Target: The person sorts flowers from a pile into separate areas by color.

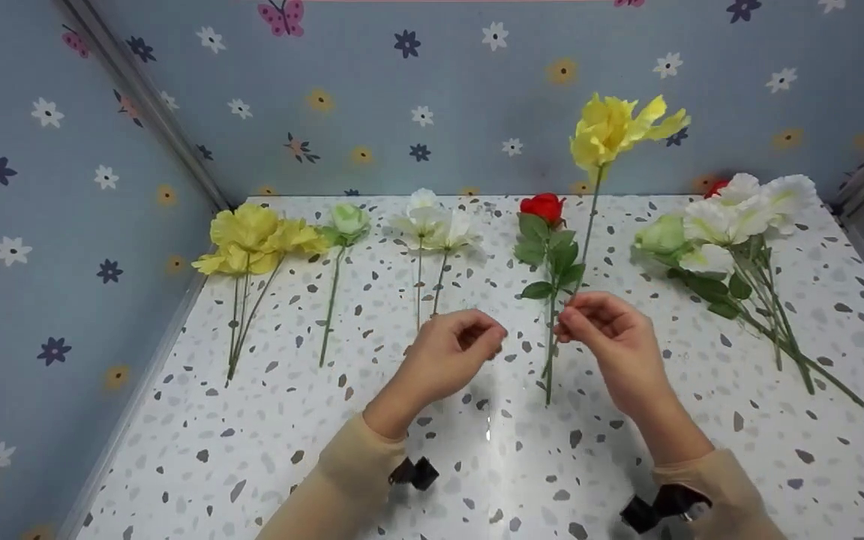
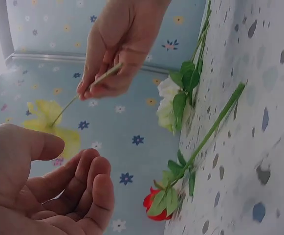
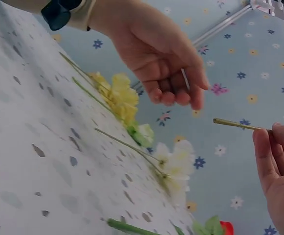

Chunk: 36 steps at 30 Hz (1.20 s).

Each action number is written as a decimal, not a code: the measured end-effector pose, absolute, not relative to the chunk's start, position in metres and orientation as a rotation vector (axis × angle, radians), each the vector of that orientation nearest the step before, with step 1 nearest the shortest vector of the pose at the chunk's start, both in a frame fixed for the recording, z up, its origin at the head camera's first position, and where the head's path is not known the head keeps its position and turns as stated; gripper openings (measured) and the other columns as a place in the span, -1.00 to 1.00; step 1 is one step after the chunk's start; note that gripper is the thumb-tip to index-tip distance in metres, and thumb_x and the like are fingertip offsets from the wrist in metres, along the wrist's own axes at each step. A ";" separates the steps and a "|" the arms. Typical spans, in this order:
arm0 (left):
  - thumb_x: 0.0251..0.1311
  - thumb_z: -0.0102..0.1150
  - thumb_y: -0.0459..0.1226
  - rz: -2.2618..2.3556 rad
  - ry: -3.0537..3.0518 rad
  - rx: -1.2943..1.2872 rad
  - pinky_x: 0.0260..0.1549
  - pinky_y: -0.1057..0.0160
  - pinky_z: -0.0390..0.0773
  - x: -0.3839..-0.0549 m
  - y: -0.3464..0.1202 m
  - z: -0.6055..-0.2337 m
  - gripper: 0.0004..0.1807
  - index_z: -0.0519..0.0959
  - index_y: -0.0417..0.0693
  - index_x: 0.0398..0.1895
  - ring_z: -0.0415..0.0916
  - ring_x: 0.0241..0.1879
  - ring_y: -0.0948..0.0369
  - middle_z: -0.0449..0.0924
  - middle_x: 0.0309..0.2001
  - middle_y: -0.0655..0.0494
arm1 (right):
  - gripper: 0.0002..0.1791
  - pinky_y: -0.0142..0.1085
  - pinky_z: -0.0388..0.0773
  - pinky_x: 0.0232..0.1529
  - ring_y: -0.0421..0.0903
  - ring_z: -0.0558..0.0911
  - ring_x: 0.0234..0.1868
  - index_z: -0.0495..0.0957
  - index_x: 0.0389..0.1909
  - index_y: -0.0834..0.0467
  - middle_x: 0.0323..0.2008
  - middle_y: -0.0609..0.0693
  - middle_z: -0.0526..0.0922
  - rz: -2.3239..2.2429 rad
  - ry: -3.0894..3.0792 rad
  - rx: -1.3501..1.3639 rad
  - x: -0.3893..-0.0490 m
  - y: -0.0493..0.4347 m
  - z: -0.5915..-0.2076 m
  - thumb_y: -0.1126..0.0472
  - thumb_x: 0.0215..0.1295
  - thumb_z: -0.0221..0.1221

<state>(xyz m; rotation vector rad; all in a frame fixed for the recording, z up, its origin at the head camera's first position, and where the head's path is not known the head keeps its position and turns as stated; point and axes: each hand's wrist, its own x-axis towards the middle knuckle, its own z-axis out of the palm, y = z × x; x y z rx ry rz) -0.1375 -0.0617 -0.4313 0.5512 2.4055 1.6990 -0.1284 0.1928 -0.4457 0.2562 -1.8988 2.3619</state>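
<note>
My right hand [image 1: 616,341] pinches the thin stem of a yellow flower [image 1: 612,135] between thumb and fingers, its bloom held upright above the table. In the right wrist view the stem's lower end [image 3: 229,123] sticks out past the fingertips. My left hand [image 1: 451,349] is raised over the table with loosely bent fingers and nothing in it; the left wrist view shows a gap between its thumb and fingers. Below and just left of the right hand lies a red rose [image 1: 542,208] with green leaves. Two white flowers [image 1: 439,227] lie beyond the left hand, which hides their stem ends.
Several yellow flowers [image 1: 248,238] lie in a group at the left. Beside them is a single pale green rose [image 1: 349,220]. At the right a mixed pile of white flowers [image 1: 739,214] lies with crossed stems. Patterned walls [image 1: 462,97] enclose the speckled table [image 1: 252,450].
</note>
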 end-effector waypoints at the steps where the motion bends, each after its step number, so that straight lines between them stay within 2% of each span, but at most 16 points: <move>1: 0.57 0.27 -0.22 1.672 2.365 0.568 -0.25 0.26 0.68 -0.135 -0.058 -0.432 -0.83 0.79 -0.08 -0.07 0.69 -0.29 0.19 0.77 -0.26 0.09 | -0.81 -0.25 0.78 -0.08 -0.09 0.78 -0.23 0.55 0.05 0.57 -0.21 0.15 0.77 2.379 -1.910 0.253 -0.128 0.188 -0.449 0.57 0.49 0.22; 5: 0.59 0.24 -0.22 1.592 2.235 0.593 -0.25 0.23 0.73 -0.129 -0.046 -0.437 -0.80 0.80 -0.12 -0.04 0.76 -0.23 0.00 0.81 -0.25 0.06 | -0.80 -0.25 0.78 -0.07 -0.08 0.78 -0.23 0.55 0.04 0.58 -0.21 0.17 0.75 2.402 -1.973 0.216 -0.126 0.176 -0.461 0.56 0.49 0.24; 8: 0.58 0.25 -0.26 1.581 2.175 0.588 -0.25 0.15 0.77 -0.125 -0.040 -0.441 -0.81 0.80 -0.15 -0.08 0.76 -0.23 -0.10 0.82 -0.28 0.05 | -0.82 -0.24 0.78 -0.07 -0.06 0.79 -0.24 0.58 0.03 0.56 -0.21 0.20 0.75 2.397 -2.007 0.195 -0.125 0.172 -0.464 0.55 0.49 0.25; 11: 0.56 0.27 -0.31 1.586 2.153 0.597 -0.24 0.10 0.78 -0.123 -0.037 -0.444 -0.84 0.81 -0.16 -0.14 0.76 -0.29 -0.01 0.81 -0.33 0.11 | -0.80 -0.23 0.78 -0.05 -0.05 0.80 -0.23 0.58 0.05 0.56 -0.19 0.24 0.75 2.392 -2.029 0.188 -0.125 0.173 -0.462 0.55 0.49 0.25; 14: 0.53 0.30 -0.35 1.590 2.144 0.627 -0.26 0.19 0.76 -0.121 -0.035 -0.445 -0.87 0.81 -0.17 -0.16 0.72 -0.36 0.20 0.79 -0.37 0.19 | -0.77 -0.21 0.79 -0.04 -0.04 0.80 -0.21 0.59 0.08 0.56 -0.16 0.26 0.76 2.384 -2.035 0.189 -0.124 0.176 -0.456 0.54 0.50 0.25; 17: 0.51 0.33 -0.37 1.594 2.128 0.641 -0.30 0.31 0.73 -0.121 -0.035 -0.445 -0.89 0.81 -0.20 -0.16 0.68 -0.39 0.32 0.79 -0.38 0.20 | -0.77 -0.20 0.79 -0.04 -0.04 0.80 -0.22 0.59 0.09 0.56 -0.14 0.30 0.76 2.364 -2.026 0.170 -0.124 0.180 -0.451 0.54 0.51 0.24; 21: 0.49 0.35 -0.35 1.590 2.121 0.644 -0.31 0.35 0.71 -0.122 -0.035 -0.446 -0.88 0.81 -0.25 -0.13 0.68 -0.40 0.34 0.79 -0.37 0.20 | -0.79 -0.19 0.80 -0.07 -0.03 0.81 -0.23 0.59 0.08 0.57 -0.13 0.36 0.75 2.343 -2.029 0.147 -0.124 0.182 -0.446 0.54 0.52 0.22; 24: 0.49 0.36 -0.34 1.588 2.129 0.642 -0.31 0.32 0.73 -0.123 -0.036 -0.446 -0.88 0.81 -0.24 -0.12 0.69 -0.39 0.32 0.79 -0.37 0.21 | -0.80 -0.17 0.80 -0.06 -0.02 0.81 -0.22 0.63 0.08 0.51 -0.12 0.33 0.76 2.340 -2.050 0.152 -0.124 0.183 -0.445 0.54 0.52 0.23; 27: 0.49 0.36 -0.33 1.605 2.133 0.635 -0.29 0.19 0.77 -0.126 -0.039 -0.445 -0.88 0.81 -0.22 -0.13 0.69 -0.40 0.30 0.78 -0.37 0.20 | -0.77 -0.17 0.80 -0.04 -0.01 0.82 -0.20 0.65 0.12 0.47 -0.12 0.29 0.78 2.331 -2.081 0.173 -0.125 0.185 -0.443 0.52 0.52 0.25; 30: 0.49 0.36 -0.34 1.627 2.142 0.618 -0.27 0.00 0.79 -0.130 -0.044 -0.443 -0.88 0.80 -0.23 -0.14 0.67 -0.41 0.29 0.78 -0.37 0.16 | -0.73 -0.16 0.80 -0.01 -0.01 0.84 -0.17 0.64 0.17 0.48 -0.06 0.34 0.78 2.307 -2.125 0.191 -0.126 0.190 -0.440 0.49 0.53 0.26; 33: 0.49 0.36 -0.35 1.650 2.168 0.573 -0.26 0.01 0.79 -0.135 -0.051 -0.440 -0.88 0.79 -0.25 -0.14 0.66 -0.40 0.28 0.78 -0.36 0.12 | -0.70 -0.17 0.79 0.01 -0.01 0.84 -0.13 0.63 0.20 0.48 0.00 0.35 0.78 2.257 -2.181 0.199 -0.129 0.200 -0.438 0.45 0.55 0.26; 36: 0.49 0.35 -0.36 1.671 2.217 0.522 -0.26 0.19 0.76 -0.142 -0.064 -0.437 -0.89 0.78 -0.26 -0.12 0.66 -0.37 0.26 0.77 -0.33 0.10 | -0.69 -0.19 0.78 0.01 -0.03 0.84 -0.10 0.64 0.20 0.45 -0.02 0.20 0.82 2.169 -2.261 0.182 -0.134 0.217 -0.434 0.36 0.56 0.30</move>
